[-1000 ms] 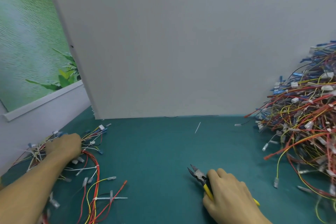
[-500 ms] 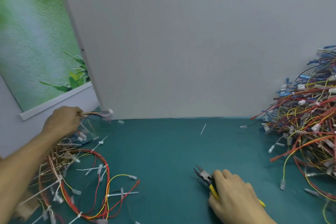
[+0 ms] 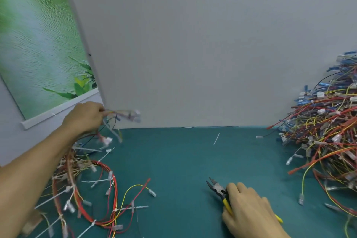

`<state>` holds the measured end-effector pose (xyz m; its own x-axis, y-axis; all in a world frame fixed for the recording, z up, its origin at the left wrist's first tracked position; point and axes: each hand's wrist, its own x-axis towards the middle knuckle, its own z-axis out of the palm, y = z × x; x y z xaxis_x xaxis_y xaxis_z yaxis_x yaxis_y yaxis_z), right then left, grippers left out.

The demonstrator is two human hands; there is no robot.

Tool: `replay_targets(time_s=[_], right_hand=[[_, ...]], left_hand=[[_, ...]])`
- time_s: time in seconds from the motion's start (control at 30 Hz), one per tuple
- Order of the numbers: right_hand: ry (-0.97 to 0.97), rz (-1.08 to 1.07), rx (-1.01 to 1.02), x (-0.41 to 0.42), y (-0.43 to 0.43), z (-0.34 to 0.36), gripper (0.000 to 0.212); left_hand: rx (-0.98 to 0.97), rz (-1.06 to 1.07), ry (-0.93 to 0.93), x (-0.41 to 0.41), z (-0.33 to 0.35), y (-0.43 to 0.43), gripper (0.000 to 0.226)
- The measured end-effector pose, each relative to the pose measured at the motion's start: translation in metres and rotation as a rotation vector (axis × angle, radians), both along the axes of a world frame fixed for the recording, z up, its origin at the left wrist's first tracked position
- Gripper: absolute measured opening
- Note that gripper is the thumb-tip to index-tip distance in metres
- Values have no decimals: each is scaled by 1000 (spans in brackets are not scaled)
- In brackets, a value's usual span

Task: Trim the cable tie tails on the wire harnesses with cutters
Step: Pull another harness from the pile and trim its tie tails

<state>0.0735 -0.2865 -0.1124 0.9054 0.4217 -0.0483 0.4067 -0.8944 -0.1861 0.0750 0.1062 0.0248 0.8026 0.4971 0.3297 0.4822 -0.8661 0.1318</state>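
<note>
Left hand (image 3: pixel 87 116), now raised at frame left, grips a lifted harness (image 3: pixel 123 117); right hand (image 3: pixel 249 210) stays clamped on cutters (image 3: pixel 219 189); trimming can follow.

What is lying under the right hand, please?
Yellow-handled cutters lie under the right hand. Their jaws and one handle tip show; most of the handles is covered.

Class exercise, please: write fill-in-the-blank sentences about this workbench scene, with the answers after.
The left hand grips a wire harness; the right hand holds the ____.
That tool has ____ handles.
The big heap of harnesses lies on the person's ____ side.
The loose tie tail lying alone on the mat is ____.
Missing words: cutters, yellow, right, white.
</note>
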Motion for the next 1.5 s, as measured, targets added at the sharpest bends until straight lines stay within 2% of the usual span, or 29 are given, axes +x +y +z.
replay_targets(time_s=[0.1,0.17,0.23,0.33,0.47,0.63,0.7,0.8,0.9,1.07,1.27,1.37,1.5], right_hand=[[2,-8,2,1,0,-1,15],[19,-14,12,2,0,0,15],[46,-11,36,3,-1,2,16],[101,-7,119,7,-5,6,14],[153,3,203,11,-10,9,7],[191,-46,329,16,-20,15,4],[197,-104,449,18,-23,19,1],[168,-180,714,21,-27,24,8],[148,-154,881,22,-26,27,13],[254,-155,1122,20,-16,24,11],[224,-268,1253,22,-11,15,10],[189,-329,1228,28,-13,11,10],[92,-362,1065,37,-23,11,14]], left_hand=[[-389,-155,-383,7,22,-22,24],[-609,-238,-508,11,41,-43,25],[-732,-300,-555,14,57,-65,24],[-913,-354,-571,18,68,-95,21],[-1105,-374,-497,24,63,-120,19],[-1210,-415,-377,30,46,-139,12],[-1248,-435,-363,32,39,-145,16],[-1312,-444,-346,32,25,-157,20],[-1397,-446,-334,30,4,-177,34],[-1344,-533,-263,20,-53,-225,58],[-1199,-639,-164,9,-119,-273,77],[-1094,-692,-86,3,-134,-283,78],[-856,-749,-84,-6,-136,-291,70]])
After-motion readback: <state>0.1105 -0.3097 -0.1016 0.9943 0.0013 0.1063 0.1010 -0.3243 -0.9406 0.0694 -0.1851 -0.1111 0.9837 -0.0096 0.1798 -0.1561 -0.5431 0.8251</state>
